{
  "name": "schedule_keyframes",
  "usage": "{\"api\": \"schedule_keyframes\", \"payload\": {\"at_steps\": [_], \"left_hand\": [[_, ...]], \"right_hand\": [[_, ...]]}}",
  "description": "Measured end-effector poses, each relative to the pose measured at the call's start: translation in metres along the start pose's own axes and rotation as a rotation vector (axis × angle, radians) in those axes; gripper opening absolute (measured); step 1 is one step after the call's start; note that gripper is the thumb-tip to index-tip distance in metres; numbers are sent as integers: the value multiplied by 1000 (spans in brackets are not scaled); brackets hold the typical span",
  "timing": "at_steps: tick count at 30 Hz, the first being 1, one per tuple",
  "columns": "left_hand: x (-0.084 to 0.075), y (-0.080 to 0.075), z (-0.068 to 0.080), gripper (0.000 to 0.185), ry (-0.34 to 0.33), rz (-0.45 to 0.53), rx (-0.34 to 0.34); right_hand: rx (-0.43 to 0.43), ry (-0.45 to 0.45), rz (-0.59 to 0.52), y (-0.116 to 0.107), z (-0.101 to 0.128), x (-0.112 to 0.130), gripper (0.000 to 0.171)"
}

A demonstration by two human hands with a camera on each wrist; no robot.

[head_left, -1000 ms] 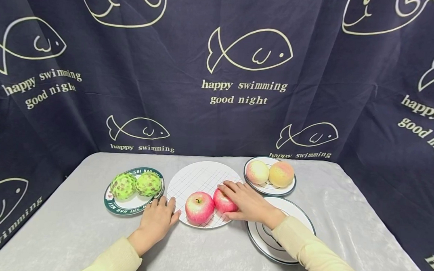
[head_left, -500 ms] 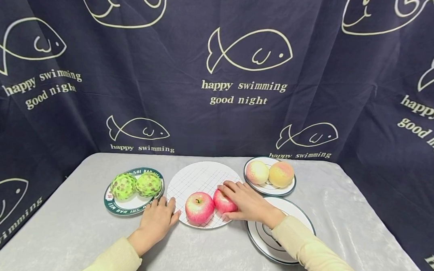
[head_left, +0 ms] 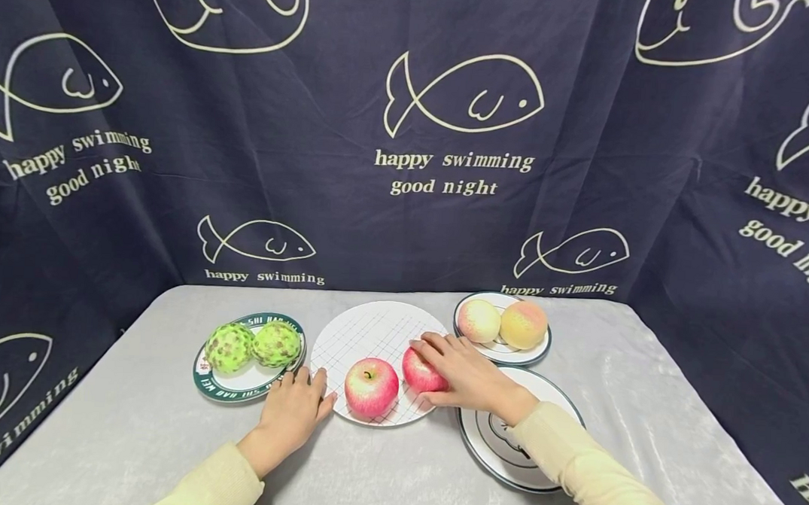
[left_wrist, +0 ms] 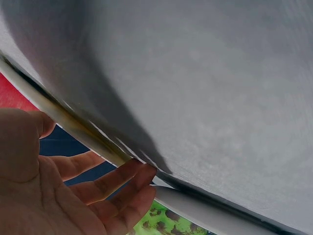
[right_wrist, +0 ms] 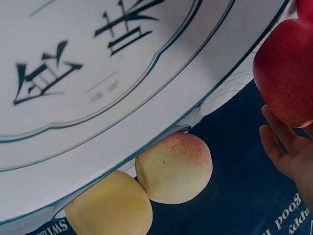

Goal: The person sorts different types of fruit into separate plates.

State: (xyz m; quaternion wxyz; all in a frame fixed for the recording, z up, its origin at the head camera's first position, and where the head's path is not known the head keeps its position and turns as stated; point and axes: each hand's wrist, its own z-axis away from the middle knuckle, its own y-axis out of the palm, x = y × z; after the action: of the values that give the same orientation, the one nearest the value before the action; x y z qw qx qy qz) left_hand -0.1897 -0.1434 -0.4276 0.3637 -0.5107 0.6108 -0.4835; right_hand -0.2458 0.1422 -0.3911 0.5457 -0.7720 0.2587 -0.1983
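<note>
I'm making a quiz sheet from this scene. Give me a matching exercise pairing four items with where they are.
Things:
1. green fruits
2. peaches
3. right hand
4. left hand

Places:
A. on the small far-right plate
B. on the tablecloth at the grid plate edge
C. on the green-rimmed plate
D. around the right apple

Pairs: 1-C, 2-A, 3-D, 4-B

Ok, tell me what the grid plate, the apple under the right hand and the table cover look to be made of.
Grid plate: likely glazed ceramic, smooth white with thin printed lines.
Apple gripped by the right hand: smooth, evenly glossy red skin; real or plastic cannot be told.
Table cover: pale grey fabric, probably velvety, with soft sheen and crushed patches.
</note>
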Motion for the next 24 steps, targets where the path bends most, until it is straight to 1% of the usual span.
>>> {"api": "schedule_keyframes", "payload": {"at_steps": [5, 11, 15, 21, 24], "left_hand": [[0, 0, 0, 37, 4, -8, -7], [0, 0, 0, 38, 4, -6, 0], [0, 0, 0, 38, 2, 0, 7], [0, 0, 0, 37, 2, -5, 6], [0, 0, 0, 37, 2, -5, 3]], "right_hand": [[-3, 21, 7, -2, 3, -3, 78], [-18, 34, -1, -6, 8, -8, 74], [-23, 38, 25, -9, 12, -11, 72], [-18, 60, -6, -14, 19, -14, 72], [-32, 58, 5, -16, 23, -16, 70]]}}
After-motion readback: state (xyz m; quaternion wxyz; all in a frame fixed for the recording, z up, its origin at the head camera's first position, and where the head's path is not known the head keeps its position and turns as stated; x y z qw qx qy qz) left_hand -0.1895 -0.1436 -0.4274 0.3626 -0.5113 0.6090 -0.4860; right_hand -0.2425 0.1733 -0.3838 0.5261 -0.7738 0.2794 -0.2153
